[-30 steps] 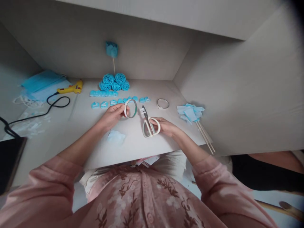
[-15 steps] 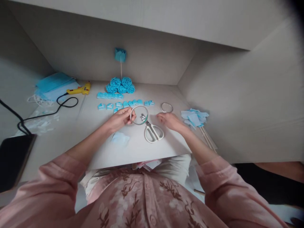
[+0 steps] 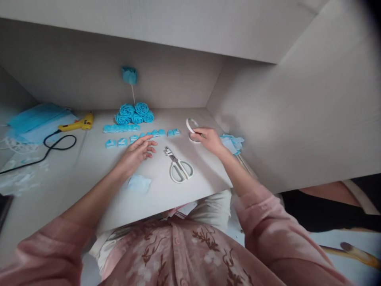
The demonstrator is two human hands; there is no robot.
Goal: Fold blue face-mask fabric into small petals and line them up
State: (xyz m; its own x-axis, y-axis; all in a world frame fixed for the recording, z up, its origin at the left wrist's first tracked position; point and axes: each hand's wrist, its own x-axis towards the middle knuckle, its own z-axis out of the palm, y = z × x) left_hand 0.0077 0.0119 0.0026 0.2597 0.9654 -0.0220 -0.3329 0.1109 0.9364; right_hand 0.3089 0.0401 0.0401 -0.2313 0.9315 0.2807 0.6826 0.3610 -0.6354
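Moved rightward, tape roll [image 3: 191,124] between right hand [image 3: 208,139] fingertips

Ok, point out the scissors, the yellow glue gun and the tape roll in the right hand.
scissors [image 3: 178,165]: head view, on the pivot where blades meet handles.
yellow glue gun [image 3: 77,124]: head view, on its body.
tape roll [image 3: 190,125]: head view, on the raised white rim.

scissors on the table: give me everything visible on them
The scissors lie flat on the pale table, between the left hand and the right hand, touched by neither. Two large white loop handles, plastic by the look, point toward the person; short grey metal blades point away and to the left. The blades look slightly parted, though they are too small to be sure. Only the table touches them; a crumpled pale blue piece lies apart to their left.
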